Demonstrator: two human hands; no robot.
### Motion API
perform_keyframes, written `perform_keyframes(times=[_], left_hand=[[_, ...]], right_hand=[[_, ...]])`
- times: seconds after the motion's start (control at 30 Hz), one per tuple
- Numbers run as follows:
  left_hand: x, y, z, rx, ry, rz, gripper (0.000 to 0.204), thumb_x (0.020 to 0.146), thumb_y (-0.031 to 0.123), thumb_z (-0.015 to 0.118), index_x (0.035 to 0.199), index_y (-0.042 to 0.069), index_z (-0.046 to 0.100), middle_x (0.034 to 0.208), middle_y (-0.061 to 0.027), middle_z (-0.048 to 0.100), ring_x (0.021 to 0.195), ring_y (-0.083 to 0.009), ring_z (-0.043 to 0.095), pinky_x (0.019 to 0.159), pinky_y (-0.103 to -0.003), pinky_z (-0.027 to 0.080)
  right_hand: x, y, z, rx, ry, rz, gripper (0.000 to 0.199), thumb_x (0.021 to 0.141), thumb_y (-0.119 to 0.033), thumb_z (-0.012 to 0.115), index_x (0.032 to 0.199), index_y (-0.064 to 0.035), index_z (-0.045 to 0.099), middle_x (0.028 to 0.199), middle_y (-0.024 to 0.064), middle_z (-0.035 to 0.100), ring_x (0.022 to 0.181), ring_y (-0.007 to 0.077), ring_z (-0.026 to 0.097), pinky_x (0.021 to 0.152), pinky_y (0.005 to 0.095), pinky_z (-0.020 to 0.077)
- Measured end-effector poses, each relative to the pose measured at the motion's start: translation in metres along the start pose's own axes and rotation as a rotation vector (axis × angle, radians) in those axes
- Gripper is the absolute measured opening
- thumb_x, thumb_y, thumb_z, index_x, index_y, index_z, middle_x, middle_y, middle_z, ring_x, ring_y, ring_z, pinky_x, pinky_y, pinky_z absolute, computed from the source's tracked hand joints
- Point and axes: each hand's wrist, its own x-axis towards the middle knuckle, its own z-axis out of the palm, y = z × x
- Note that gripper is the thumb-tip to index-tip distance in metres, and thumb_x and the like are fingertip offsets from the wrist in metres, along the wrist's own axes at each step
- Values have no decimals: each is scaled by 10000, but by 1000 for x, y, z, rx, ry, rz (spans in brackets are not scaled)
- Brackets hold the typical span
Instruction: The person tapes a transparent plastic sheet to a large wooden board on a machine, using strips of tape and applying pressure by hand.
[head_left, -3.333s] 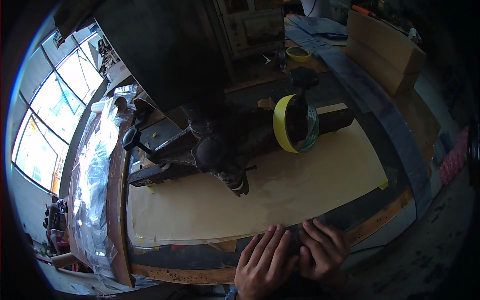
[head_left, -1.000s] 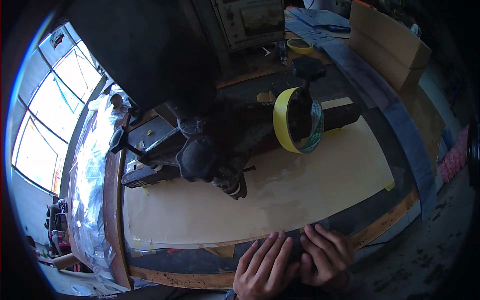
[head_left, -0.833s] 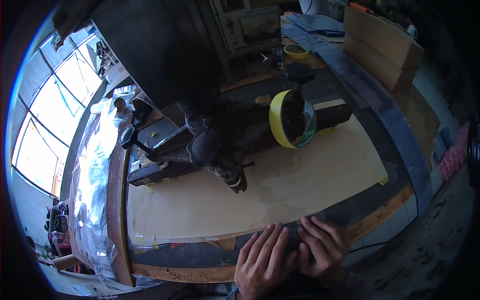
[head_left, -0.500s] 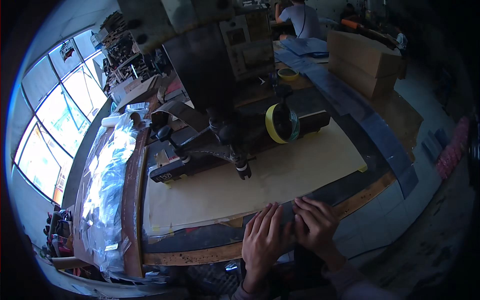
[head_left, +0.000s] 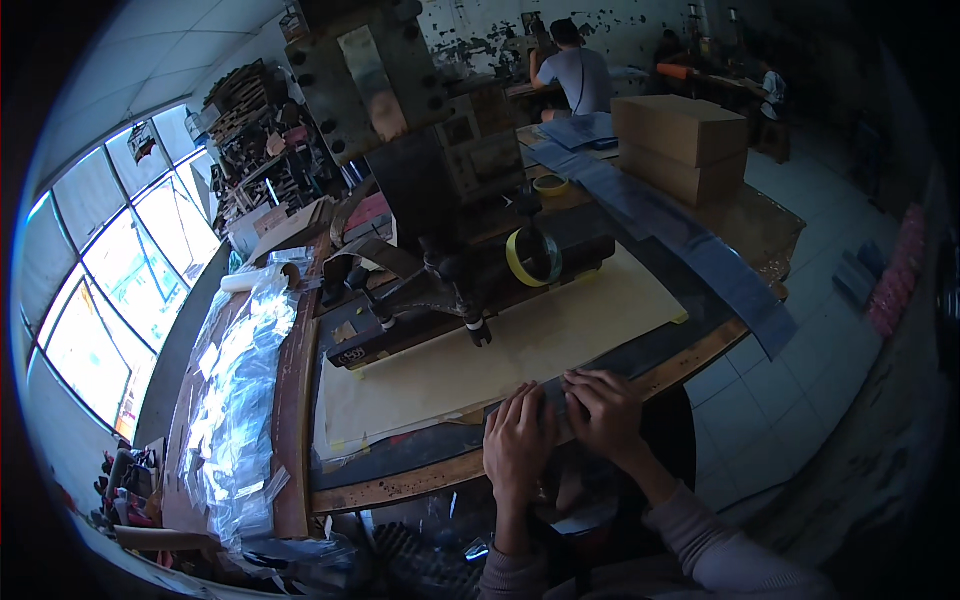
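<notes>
Side by side at the near edge of the bench, my left hand (head_left: 518,440) and my right hand (head_left: 605,415) rest over a black mat (head_left: 420,456). The fingers of both are bent and pressed together, thumbs toward each other. A thin dark piece seems to lie under the fingertips, but it blends with the mat and I cannot make it out. Just beyond my fingertips lies a large cream sheet (head_left: 530,345). Above the sheet, a dark metal bar (head_left: 400,339) hangs under the head of a heavy press (head_left: 430,190), with a yellow tape roll (head_left: 516,258) on a knob.
Crumpled clear plastic (head_left: 240,390) covers a board at the left, by the windows. At the far right stand stacked cardboard boxes (head_left: 680,140) beside long blue-grey sheets (head_left: 650,205). Another tape roll (head_left: 551,186) lies behind the press. A person (head_left: 580,78) sits at the back.
My view has tilted up and shifted, so more of the room shows. Both hands stay at the bench's near edge; their fingers look more bent now. The press has not visibly moved.
</notes>
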Motion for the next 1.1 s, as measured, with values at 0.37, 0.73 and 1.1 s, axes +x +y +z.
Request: perform_keyframes(times=[0.37, 0.73, 1.1], left_hand=[[1, 0, -2, -4, 2, 12, 214, 848, 175, 607, 1031, 65, 627, 1064, -102, 664, 1041, -260, 615, 885, -382, 472], [-2, -3, -11, 72, -25, -43, 268, 846, 192, 620, 1081, 63, 613, 1158, -104, 631, 1121, -247, 577, 958, -380, 425], [4, 5, -8, 71, -84, -81, 315, 796, 169, 663, 1092, 69, 622, 1163, -93, 636, 1126, -249, 580, 973, -392, 420]], right_hand=[[0, 1, -1, 1, 9, -21, 157, 806, -178, 609, 890, -63, 676, 998, 46, 689, 955, 193, 631, 818, 352, 481], [34, 9, -24, 228, -409, -64, 214, 782, -180, 683, 937, -33, 676, 1057, 90, 656, 990, 261, 600, 889, 381, 460], [98, 91, 38, 87, -512, -263, 450, 856, -326, 611, 1138, 23, 577, 1202, 166, 565, 1166, 294, 498, 968, 423, 392]])
